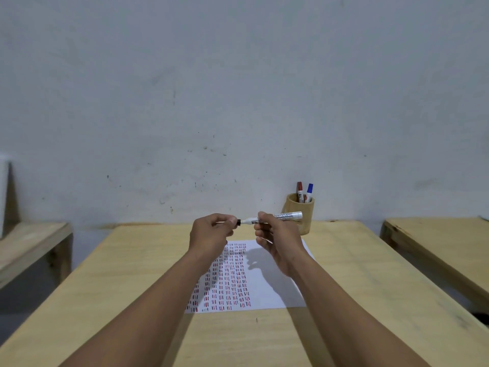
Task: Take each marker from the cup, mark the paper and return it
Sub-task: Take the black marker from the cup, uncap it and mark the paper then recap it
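Observation:
A white marker (287, 216) with a black tip lies level in the air above the paper, gripped by my right hand (275, 242) around its middle. My left hand (211, 233) is closed at the marker's tip end; the black cap seems to sit inside its fingers, mostly hidden. The white paper (270, 282) lies on the wooden table (357, 274), its left half covered with rows of short red, blue and black dashes. A wooden cup (304, 211) stands at the table's far edge, behind my right hand, holding a red-capped marker (299, 190) and a blue-capped marker (309, 191).
A grey wall rises directly behind the table. Another wooden table (436, 242) stands to the right and a lower wooden bench (29, 245) to the left, each with a gap between.

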`<action>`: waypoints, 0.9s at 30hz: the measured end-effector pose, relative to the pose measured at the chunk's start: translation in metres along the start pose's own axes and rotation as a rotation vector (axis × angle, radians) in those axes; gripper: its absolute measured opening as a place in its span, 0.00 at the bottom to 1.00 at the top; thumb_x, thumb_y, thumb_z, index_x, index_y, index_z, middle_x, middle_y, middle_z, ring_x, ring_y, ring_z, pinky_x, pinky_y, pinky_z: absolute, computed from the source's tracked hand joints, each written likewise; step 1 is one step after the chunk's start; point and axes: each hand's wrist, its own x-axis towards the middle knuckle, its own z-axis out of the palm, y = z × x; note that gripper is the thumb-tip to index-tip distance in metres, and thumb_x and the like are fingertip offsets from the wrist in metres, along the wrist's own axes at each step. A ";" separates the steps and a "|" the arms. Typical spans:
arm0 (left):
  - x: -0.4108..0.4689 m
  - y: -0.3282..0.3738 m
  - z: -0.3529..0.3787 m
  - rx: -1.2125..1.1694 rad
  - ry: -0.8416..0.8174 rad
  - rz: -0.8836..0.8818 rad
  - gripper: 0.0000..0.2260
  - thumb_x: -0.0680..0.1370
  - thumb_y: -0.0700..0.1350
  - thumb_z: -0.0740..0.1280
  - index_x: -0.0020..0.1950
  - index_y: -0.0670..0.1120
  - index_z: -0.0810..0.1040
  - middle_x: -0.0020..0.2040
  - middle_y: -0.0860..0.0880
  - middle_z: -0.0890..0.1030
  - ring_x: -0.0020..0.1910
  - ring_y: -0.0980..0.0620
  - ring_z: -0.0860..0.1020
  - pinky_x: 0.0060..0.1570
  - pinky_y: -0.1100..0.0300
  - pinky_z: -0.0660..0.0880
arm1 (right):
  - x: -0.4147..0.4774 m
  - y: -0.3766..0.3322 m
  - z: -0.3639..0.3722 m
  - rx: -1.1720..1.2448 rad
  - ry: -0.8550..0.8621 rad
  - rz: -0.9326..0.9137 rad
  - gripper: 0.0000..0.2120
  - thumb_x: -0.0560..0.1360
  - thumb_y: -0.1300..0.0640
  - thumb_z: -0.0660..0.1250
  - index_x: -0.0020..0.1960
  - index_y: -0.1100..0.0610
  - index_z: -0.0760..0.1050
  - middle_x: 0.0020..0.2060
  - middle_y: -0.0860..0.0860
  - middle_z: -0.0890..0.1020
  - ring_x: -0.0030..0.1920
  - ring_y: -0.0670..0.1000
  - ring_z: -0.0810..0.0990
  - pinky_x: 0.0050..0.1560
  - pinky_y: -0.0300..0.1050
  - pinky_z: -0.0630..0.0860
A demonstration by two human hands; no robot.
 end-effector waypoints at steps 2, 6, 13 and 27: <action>-0.003 0.004 0.003 -0.054 -0.007 -0.036 0.03 0.78 0.45 0.72 0.48 0.48 0.85 0.48 0.47 0.87 0.49 0.52 0.84 0.54 0.50 0.80 | -0.001 -0.002 -0.001 0.004 -0.007 -0.004 0.07 0.78 0.58 0.71 0.46 0.63 0.81 0.32 0.52 0.82 0.29 0.45 0.79 0.31 0.37 0.79; -0.008 0.011 0.007 -0.170 -0.065 -0.094 0.05 0.78 0.45 0.72 0.50 0.45 0.85 0.48 0.47 0.87 0.48 0.53 0.83 0.55 0.52 0.80 | -0.004 -0.006 -0.004 0.010 -0.025 -0.010 0.07 0.78 0.58 0.71 0.46 0.62 0.81 0.32 0.52 0.83 0.30 0.45 0.80 0.32 0.37 0.79; -0.008 0.020 0.012 -0.158 -0.057 -0.069 0.04 0.76 0.45 0.74 0.47 0.44 0.86 0.46 0.45 0.87 0.45 0.52 0.83 0.56 0.51 0.81 | -0.007 -0.011 -0.007 0.025 -0.046 -0.035 0.07 0.77 0.57 0.73 0.47 0.62 0.82 0.33 0.51 0.83 0.31 0.44 0.80 0.33 0.35 0.79; -0.017 0.035 0.018 0.036 0.026 0.101 0.03 0.73 0.48 0.76 0.43 0.50 0.89 0.39 0.49 0.88 0.46 0.46 0.85 0.55 0.46 0.82 | -0.008 -0.008 0.013 0.283 0.172 0.015 0.09 0.77 0.63 0.73 0.54 0.67 0.78 0.39 0.55 0.81 0.37 0.48 0.82 0.33 0.37 0.83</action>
